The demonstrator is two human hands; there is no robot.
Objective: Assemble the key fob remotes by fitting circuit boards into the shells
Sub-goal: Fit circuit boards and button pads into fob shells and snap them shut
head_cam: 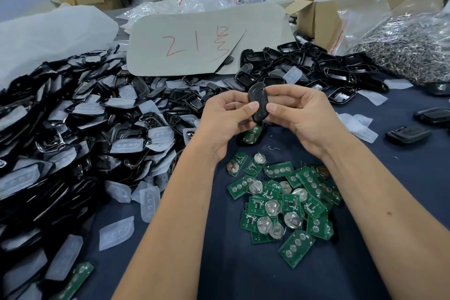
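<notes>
Lying nearest on the dark blue table [243,273], a loose heap of green circuit boards [282,202], too many and too overlapped to count, sits between the forearms. Above it, the left hand [224,117] and right hand [302,114] both pinch one black key fob [258,102], just over a shell holding a board [252,134]. Black shells [73,129] pile left and beyond, before a grey card [207,41].
</notes>
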